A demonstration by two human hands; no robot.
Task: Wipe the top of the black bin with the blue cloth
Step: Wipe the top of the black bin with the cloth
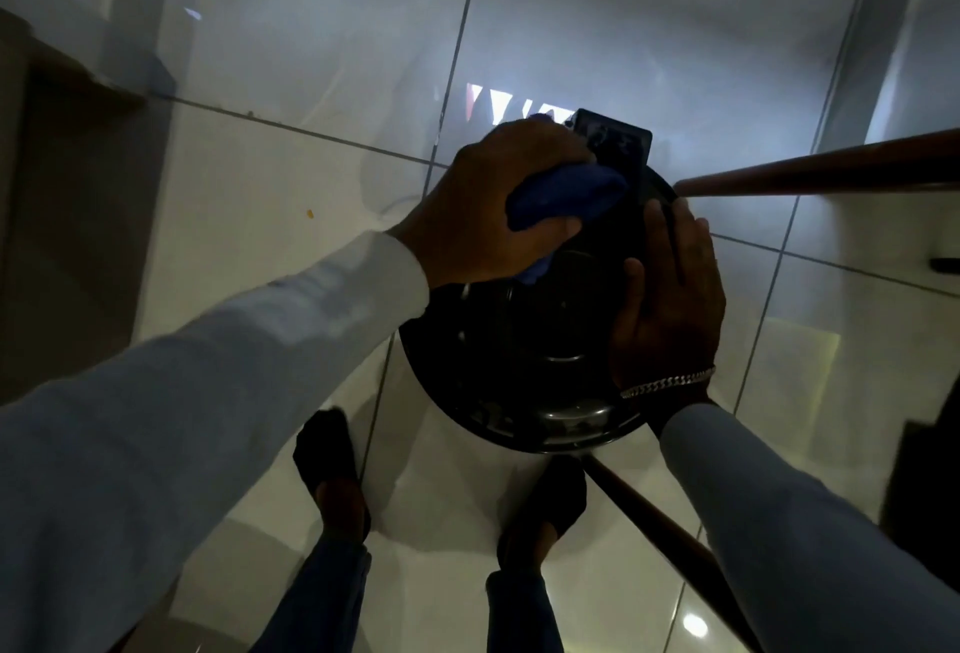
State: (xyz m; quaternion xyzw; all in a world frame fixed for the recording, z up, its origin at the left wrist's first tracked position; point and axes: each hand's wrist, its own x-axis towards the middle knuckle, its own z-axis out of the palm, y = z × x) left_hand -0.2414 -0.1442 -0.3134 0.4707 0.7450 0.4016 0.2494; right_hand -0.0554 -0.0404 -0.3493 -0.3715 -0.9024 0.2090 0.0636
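Under our fingers sits the round black bin on the shiny white floor tiles. Our left hand is on the far side of the bin top, fingers curled tight around the bunched blue cloth, which pokes out past our fingertips and presses on the lid. Our right hand lies flat on the right edge of the lid, fingers straight and close together, holding nothing. Just behind that hand, a silver chain bracelet circles our wrist.
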